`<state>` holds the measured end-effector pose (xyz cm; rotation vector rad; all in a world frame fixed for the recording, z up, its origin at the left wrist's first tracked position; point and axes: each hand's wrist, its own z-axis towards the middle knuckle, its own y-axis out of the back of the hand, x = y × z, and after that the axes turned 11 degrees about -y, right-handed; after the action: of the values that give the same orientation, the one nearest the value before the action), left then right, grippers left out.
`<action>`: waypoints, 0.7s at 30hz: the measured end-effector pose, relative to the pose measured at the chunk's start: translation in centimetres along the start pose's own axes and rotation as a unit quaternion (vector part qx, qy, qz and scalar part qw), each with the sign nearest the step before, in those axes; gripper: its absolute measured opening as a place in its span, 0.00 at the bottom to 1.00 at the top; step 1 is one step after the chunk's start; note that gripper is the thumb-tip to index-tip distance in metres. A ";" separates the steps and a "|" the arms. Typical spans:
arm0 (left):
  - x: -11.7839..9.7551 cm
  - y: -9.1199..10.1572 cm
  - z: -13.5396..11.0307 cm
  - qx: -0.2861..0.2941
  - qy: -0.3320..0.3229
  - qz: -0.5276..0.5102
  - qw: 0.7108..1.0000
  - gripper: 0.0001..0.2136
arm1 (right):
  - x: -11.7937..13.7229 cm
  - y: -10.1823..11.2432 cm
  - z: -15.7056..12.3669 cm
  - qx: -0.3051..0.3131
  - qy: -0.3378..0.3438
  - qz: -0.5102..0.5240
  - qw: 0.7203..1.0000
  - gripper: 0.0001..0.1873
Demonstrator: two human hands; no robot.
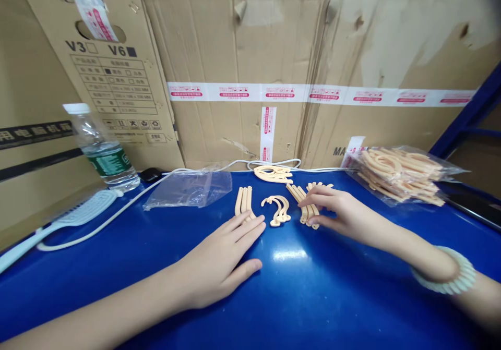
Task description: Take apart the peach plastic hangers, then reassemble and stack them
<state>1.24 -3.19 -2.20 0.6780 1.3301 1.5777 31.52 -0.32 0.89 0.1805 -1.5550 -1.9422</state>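
My left hand [221, 266] lies flat, its fingertips resting on the near ends of several narrow, slightly bent beige plastic hanger arms [243, 198]. Between the hands, a small group of beige hooks [279, 209] lies nested on the blue table. My right hand [336, 212] curls over a second row of hanger arms [303, 204], with index finger and thumb on either side of some of them; its palm hides part of that row. More beige pieces [319, 185] show just behind the right fingers. Farther back lies a flat beige folding hanger [273, 173].
A bagged pile of beige parts [399, 172] sits at the right, near a dark flat object [473, 206]. At left are a water bottle [107, 157], a pale blue hairbrush [78, 212] and a clear plastic bag [188, 188]. A white cable [117, 222] runs past cardboard boxes [235, 42].
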 end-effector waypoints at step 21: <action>0.7 0.0 -0.1 0.020 -0.023 0.007 1.000 0.29 | -0.7 -0.3 0.1 0.077 0.001 -0.028 0.997 0.11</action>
<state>0.85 -2.62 -2.32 0.7457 1.3281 1.5404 31.92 0.18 0.45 0.2942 -1.7161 -1.8632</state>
